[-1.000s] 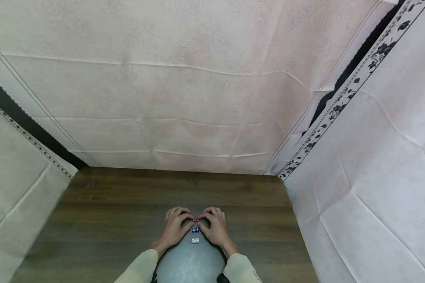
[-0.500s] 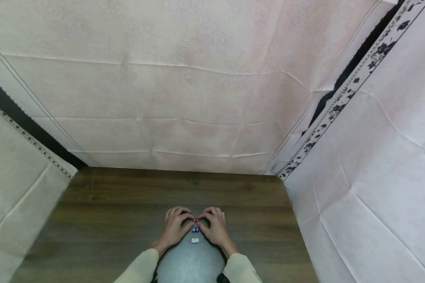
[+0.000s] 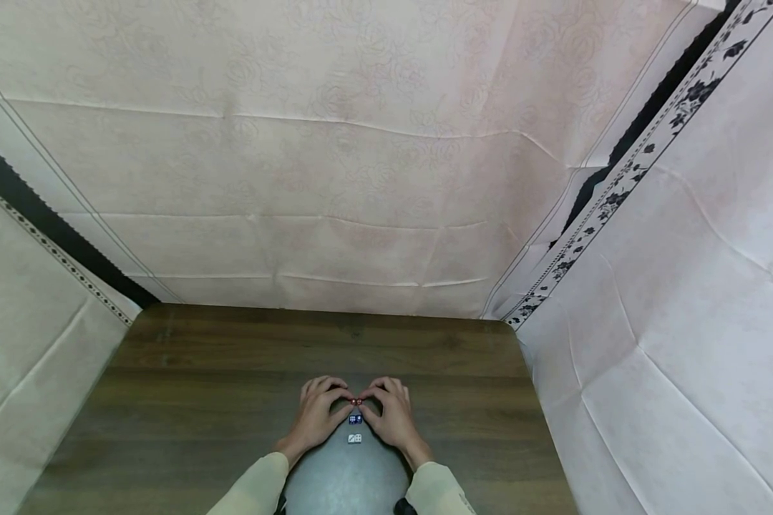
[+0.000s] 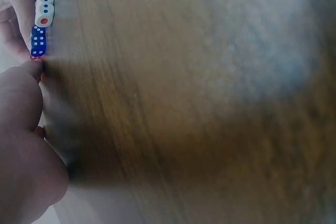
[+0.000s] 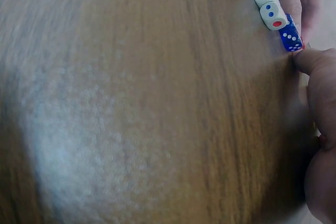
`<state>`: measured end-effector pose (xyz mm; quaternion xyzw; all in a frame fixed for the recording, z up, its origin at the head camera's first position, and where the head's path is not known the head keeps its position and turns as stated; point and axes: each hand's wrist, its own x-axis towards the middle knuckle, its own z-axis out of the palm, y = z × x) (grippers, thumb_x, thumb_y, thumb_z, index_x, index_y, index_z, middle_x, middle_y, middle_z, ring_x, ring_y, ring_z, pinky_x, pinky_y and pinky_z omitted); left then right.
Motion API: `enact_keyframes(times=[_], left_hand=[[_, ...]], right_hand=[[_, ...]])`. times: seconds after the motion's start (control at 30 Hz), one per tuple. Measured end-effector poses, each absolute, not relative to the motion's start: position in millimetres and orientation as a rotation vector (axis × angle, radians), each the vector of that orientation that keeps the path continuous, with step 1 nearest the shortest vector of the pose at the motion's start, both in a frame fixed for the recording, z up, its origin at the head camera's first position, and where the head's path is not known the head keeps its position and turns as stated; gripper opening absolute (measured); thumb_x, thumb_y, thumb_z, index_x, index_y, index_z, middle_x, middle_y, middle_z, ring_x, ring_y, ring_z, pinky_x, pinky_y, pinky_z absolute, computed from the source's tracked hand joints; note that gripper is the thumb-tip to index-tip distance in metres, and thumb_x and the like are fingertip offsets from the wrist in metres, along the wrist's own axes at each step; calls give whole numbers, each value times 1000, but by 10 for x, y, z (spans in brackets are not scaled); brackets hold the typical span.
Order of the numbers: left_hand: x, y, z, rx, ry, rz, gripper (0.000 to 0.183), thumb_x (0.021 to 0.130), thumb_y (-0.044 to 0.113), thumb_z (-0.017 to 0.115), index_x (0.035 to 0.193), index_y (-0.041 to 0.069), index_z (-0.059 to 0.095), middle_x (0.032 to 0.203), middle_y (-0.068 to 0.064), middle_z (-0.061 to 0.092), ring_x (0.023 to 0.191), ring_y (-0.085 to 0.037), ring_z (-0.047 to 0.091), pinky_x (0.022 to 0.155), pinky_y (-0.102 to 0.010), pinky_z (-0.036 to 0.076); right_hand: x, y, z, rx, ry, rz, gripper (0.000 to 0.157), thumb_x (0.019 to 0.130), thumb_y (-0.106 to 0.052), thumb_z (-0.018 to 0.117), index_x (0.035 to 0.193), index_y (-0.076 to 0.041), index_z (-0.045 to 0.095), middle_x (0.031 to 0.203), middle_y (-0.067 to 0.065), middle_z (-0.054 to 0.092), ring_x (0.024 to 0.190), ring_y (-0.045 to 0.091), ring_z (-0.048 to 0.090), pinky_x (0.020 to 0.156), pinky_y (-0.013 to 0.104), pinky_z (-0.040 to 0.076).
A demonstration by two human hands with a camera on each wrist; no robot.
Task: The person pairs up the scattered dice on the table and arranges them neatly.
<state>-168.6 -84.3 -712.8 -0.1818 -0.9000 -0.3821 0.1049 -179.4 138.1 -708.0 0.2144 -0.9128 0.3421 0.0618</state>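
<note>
In the head view my left hand (image 3: pixel 318 415) pinches a red die (image 3: pixel 352 402) between thumb and index finger. Facing it, my right hand (image 3: pixel 391 416) pinches another red die (image 3: pixel 360 402) in the same way, and the two red dice meet side by side. Just nearer to me lies a pair of blue dice (image 3: pixel 356 420), touching each other. Closer still is a pair of white dice (image 3: pixel 355 438), also in contact. From the left wrist, the white dice (image 4: pixel 45 9) and blue dice (image 4: pixel 38 41) show clearly, while fingers mostly hide the red ones.
The dice lie on a brown wood-grain table (image 3: pixel 232 357), with a pale grey patch (image 3: pixel 351 479) between the forearms. Light patterned cloth (image 3: pixel 328 179) hangs behind the table's far edge. More cloth (image 3: pixel 683 343) covers the right side.
A second ago a slight gap showed between the two red dice; now they touch. Both hands have otherwise stayed in place, and the blue and white dice have not moved.
</note>
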Motion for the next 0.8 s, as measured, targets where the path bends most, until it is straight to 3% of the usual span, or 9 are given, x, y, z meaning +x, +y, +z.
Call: enact_keyframes(times=[0.8], left_hand=[[-1689,-843,-7110,-531,-2673,-1150,13,97,22,92,108,22,86,128,-6,75,129,-39,62,117,-71,34]], right_hand=[[-1788,1384,-7062,645,-2769,1024,12,102,-26,87,114,-26,84,125,-5,70,121,18,59,114,55,43]])
